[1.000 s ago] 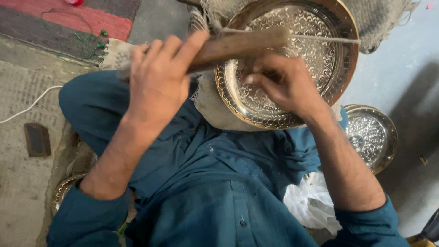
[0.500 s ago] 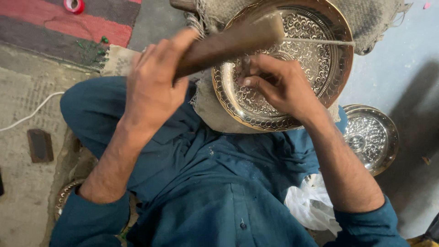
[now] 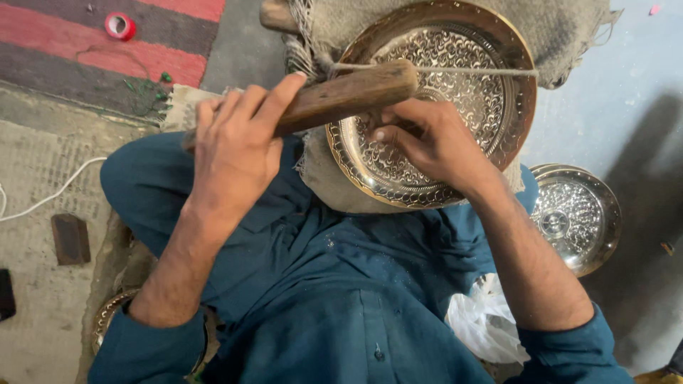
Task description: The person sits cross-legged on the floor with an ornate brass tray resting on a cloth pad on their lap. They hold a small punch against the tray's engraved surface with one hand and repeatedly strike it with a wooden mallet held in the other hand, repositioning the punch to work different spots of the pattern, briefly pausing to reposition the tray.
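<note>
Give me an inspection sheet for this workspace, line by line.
Surface: grey floor; striped red rug at upper left.
Job's things: engraved brass tray on burlap padding, a cord stretched across it; wooden mallet.
Clutter: smaller engraved dish, white plastic bag, red tape roll, dark block.
Hands: left hand grips the mallet; right hand rests on the tray, its tool hidden.
Cables: white cable on the floor at left.
Surroundings: nothing seen.
</note>
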Available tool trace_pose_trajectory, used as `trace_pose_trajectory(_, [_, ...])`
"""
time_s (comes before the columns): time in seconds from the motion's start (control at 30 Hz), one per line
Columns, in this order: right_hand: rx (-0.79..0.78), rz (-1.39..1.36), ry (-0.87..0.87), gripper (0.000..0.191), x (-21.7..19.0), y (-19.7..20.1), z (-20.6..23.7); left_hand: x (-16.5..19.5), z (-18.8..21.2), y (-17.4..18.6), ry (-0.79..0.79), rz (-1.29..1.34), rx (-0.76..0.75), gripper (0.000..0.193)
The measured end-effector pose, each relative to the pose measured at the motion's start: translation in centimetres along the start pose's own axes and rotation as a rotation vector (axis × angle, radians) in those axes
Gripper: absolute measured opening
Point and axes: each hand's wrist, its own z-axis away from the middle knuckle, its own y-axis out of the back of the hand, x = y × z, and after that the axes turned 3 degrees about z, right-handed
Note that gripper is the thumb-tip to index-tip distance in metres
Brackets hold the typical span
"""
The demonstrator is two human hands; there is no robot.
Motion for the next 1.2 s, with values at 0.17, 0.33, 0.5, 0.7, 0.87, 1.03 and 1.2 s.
trace_pose_trajectory(0.17, [0.003, -0.035, 0.088, 0.017, -0.1, 0.1, 0.0, 0.1, 0.3, 0.1, 0.083, 0.24, -0.013, 0.076])
trace_pose_trajectory(0.33, [0.024, -0.174, -0.066, 0.011, -0.2, -0.4, 0.2, -0.3, 0.8, 0.3, 0.156, 0.247, 0.007, 0.073])
trace_pose_trajectory(0.5, [0.045, -0.168, 0.064, 0.015, -0.1, -0.6, 0.5, -0.4, 1.6, 0.1, 0.397, 0.482, -0.114, 0.064])
trace_pose_trajectory(0.7, [0.084, -0.035, 0.066, 0.026, 0.0, -0.7, 0.7, 0.3, 1.0, 0.2, 0.389, 0.825, 0.163, 0.058])
trace_pose_trajectory(0.87, [0.08, -0.058, 0.089, 0.016, -0.1, -0.8, 0.5, -0.5, 0.0, 2.1, 0.092, 0.061, -0.097, 0.071])
trace_pose_trajectory(1.03, [0.085, -0.333, -0.048, 0.01, -0.3, 0.0, 0.8, -0.7, 1.5, 1.8, 0.147, 0.394, 0.113, 0.065])
trace_pose_trajectory(1.2, [0.031, -0.331, 0.096, 0.009, 0.1, 0.7, 1.3, 0.6, 4.4, -1.0, 0.399, 0.882, 0.093, 0.049])
